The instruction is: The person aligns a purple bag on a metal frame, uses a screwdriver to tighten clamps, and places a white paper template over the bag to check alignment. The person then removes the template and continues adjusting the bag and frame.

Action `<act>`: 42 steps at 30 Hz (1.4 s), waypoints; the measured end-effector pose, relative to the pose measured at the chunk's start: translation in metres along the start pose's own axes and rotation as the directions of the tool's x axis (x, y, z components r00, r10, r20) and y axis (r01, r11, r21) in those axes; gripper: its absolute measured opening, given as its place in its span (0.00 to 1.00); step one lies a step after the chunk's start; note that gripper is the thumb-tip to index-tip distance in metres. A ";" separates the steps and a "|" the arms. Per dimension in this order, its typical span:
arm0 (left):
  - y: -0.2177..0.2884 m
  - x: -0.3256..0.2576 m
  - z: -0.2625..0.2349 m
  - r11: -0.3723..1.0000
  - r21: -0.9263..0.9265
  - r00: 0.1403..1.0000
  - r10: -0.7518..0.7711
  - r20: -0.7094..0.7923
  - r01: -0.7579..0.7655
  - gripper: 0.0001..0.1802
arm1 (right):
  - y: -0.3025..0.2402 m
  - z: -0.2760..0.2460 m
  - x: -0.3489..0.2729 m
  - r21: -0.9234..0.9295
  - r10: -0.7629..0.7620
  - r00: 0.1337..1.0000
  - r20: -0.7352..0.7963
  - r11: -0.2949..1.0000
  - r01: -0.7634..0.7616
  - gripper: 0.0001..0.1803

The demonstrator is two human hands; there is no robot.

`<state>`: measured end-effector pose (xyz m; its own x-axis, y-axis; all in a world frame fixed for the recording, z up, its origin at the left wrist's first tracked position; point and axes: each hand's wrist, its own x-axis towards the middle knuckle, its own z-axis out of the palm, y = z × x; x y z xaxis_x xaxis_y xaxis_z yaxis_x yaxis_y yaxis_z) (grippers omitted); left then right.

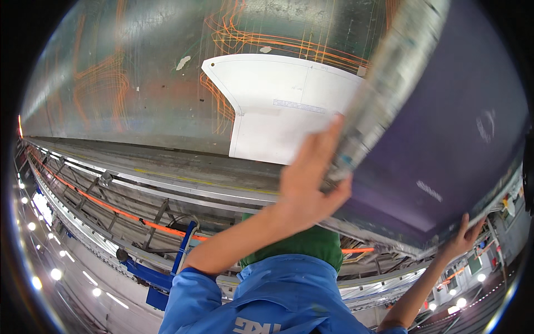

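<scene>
A large dark purple framed panel (439,128) is tilted up at the right, its thick, worn grey edge blurred. My left hand (314,178) grips that near-left edge, fingers stretched along it and thumb apart. Lower down at the right, my right hand (464,236) holds the bottom edge of the same panel; part of its fingers is hidden. Beside my left hand, a white paper sheet (267,125) with a curved outline and a small hole at one corner lies flat on a dark metal table (161,111). The panel covers the sheet's right end.
Orange and yellow lines (103,86) mark the table, along with a few pale patches. Along its near edge runs a metal rail (167,189) with an orange line (139,220) below it. A blue bracket (150,273) stands out at the left, close to my left arm.
</scene>
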<state>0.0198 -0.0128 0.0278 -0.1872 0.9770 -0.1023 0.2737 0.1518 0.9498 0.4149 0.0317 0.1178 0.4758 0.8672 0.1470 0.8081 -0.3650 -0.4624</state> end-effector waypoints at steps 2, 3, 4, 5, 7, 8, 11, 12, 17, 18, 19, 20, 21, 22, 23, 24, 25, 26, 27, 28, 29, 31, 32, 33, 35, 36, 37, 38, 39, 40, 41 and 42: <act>-0.019 0.017 -0.034 0.972 0.207 0.987 0.130 -0.095 -0.108 0.45 | -0.020 0.036 -0.004 0.057 -0.033 0.997 0.067 0.998 0.029 0.34; -0.015 0.022 -0.048 0.983 0.151 0.988 -0.089 -0.128 0.108 0.44 | -0.038 0.057 -0.008 0.114 -0.095 0.991 0.098 0.990 0.084 0.33; -0.025 0.027 -0.063 0.976 0.188 0.978 -0.074 -0.192 0.111 0.44 | -0.049 0.078 -0.011 0.264 -0.076 0.985 0.152 0.964 0.034 0.39; -0.030 0.027 -0.075 0.966 0.212 0.965 -0.095 -0.243 0.149 0.43 | -0.061 0.099 -0.011 0.305 -0.130 0.975 0.180 0.950 0.070 0.39; -0.039 0.030 -0.100 0.942 0.249 0.933 -0.134 -0.334 0.224 0.42 | -0.092 0.133 -0.023 0.423 -0.152 0.962 0.227 0.905 0.044 0.39; -0.043 0.027 -0.110 0.944 0.240 0.927 -0.133 -0.351 0.227 0.41 | -0.095 0.147 -0.027 0.475 -0.150 0.956 0.252 0.880 0.013 0.40; -0.064 0.018 -0.132 0.935 0.328 0.934 -0.006 -0.357 0.131 0.40 | -0.113 0.171 -0.047 0.527 -0.127 0.928 0.351 0.846 -0.084 0.40; -0.067 0.016 -0.133 0.927 0.344 0.926 -0.009 -0.377 0.148 0.40 | -0.114 0.176 -0.052 0.527 -0.118 0.926 0.358 0.844 -0.096 0.39; -0.075 0.015 -0.140 0.872 0.464 0.950 -0.002 -0.313 0.155 0.40 | -0.105 0.187 -0.068 0.504 -0.078 0.934 0.349 0.856 -0.117 0.38; -0.076 0.016 -0.139 0.863 0.482 0.954 -0.002 -0.299 0.152 0.40 | -0.105 0.186 -0.069 0.495 -0.065 0.934 0.352 0.859 -0.127 0.38; -0.077 0.017 -0.141 0.857 0.496 0.958 0.008 -0.286 0.141 0.40 | -0.104 0.185 -0.070 0.486 -0.051 0.933 0.355 0.863 -0.138 0.37; -0.079 0.018 -0.143 0.850 0.510 0.962 0.017 -0.273 0.130 0.40 | -0.103 0.186 -0.072 0.514 -0.063 0.933 0.355 0.846 -0.138 0.38; -0.080 0.019 -0.145 0.844 0.524 0.965 0.026 -0.259 0.118 0.40 | -0.101 0.187 -0.071 0.460 -0.119 0.942 0.313 0.887 -0.041 0.38; -0.081 0.020 -0.145 0.843 0.532 0.968 0.057 -0.245 0.085 0.40 | -0.100 0.188 -0.068 0.399 -0.178 0.944 0.276 0.915 0.056 0.38; -0.082 0.022 -0.147 0.840 0.540 0.968 0.090 -0.232 0.051 0.40 | -0.100 0.188 -0.067 0.334 -0.243 0.939 0.244 0.930 0.154 0.38; -0.082 0.024 -0.147 0.837 0.547 0.968 0.123 -0.220 0.018 0.41 | -0.099 0.187 -0.067 0.289 -0.229 0.941 0.249 0.945 0.154 0.38; -0.082 0.024 -0.147 0.839 0.543 0.971 0.115 -0.211 0.018 0.41 | -0.099 0.186 -0.067 0.243 -0.217 0.943 0.254 0.958 0.154 0.38; -0.083 0.023 -0.147 0.842 0.539 0.974 0.109 -0.200 0.017 0.41 | -0.098 0.184 -0.069 0.196 -0.203 0.945 0.256 0.968 0.154 0.38; -0.084 0.023 -0.147 0.845 0.534 0.977 0.102 -0.189 0.015 0.41 | -0.099 0.186 -0.069 0.185 -0.209 0.943 0.260 0.969 0.164 0.38; -0.085 0.024 -0.146 0.833 0.553 0.979 0.096 -0.178 0.019 0.41 | -0.100 0.188 -0.070 0.173 -0.215 0.940 0.265 0.970 0.173 0.38; -0.084 0.025 -0.145 0.821 0.571 0.981 0.089 -0.170 0.024 0.41 | -0.100 0.190 -0.070 0.162 -0.224 0.936 0.270 0.969 0.185 0.38; -0.085 0.024 -0.142 0.806 0.591 0.983 0.084 -0.162 0.029 0.41 | -0.100 0.189 -0.070 0.200 -0.173 0.938 0.301 0.973 0.116 0.38; -0.086 0.024 -0.143 0.802 0.597 0.983 0.090 -0.161 0.024 0.41 | -0.100 0.191 -0.070 0.222 -0.149 0.938 0.313 0.972 0.080 0.37; -0.087 0.024 -0.143 0.798 0.602 0.982 0.097 -0.161 0.020 0.41 | -0.098 0.192 -0.070 0.223 -0.155 0.937 0.314 0.971 0.086 0.37; -0.080 0.026 -0.133 0.711 0.699 0.960 0.245 -0.135 -0.083 0.41 | -0.095 0.194 -0.070 0.224 -0.170 0.934 0.315 0.969 0.101 0.37; -0.073 0.029 -0.123 0.659 0.740 0.942 0.317 -0.114 -0.132 0.41 | -0.094 0.194 -0.069 0.229 -0.169 0.935 0.311 0.968 0.099 0.37; -0.061 0.029 -0.112 0.641 0.748 0.963 0.268 -0.011 -0.170 0.40 | -0.093 0.193 -0.068 0.233 -0.168 0.937 0.306 0.968 0.097 0.37; -0.047 0.026 -0.100 0.622 0.757 0.974 0.210 0.085 -0.200 0.38 | -0.094 0.193 -0.068 0.242 -0.171 0.936 0.308 0.965 0.097 0.36; -0.041 0.023 -0.084 0.599 0.764 0.970 0.185 0.159 -0.239 0.37 | -0.094 0.193 -0.068 0.248 -0.172 0.932 0.320 0.964 0.093 0.37; -0.036 0.025 -0.068 0.579 0.762 0.956 0.159 0.245 -0.292 0.37 | -0.095 0.193 -0.068 0.246 -0.159 0.932 0.326 0.966 0.079 0.37; -0.033 0.025 -0.053 0.557 0.778 0.951 0.085 0.297 -0.292 0.37 | -0.095 0.193 -0.068 0.249 -0.156 0.930 0.332 0.966 0.073 0.37; -0.033 0.026 -0.042 0.535 0.790 0.938 0.009 0.348 -0.298 0.37 | -0.094 0.193 -0.068 0.245 -0.162 0.930 0.329 0.966 0.081 0.37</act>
<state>-0.0335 0.0016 0.0066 0.1551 0.9694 -0.1901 0.9478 -0.0918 0.3054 0.2390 0.0726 -0.0177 0.1973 0.9773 -0.0765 0.7342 -0.1990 -0.6491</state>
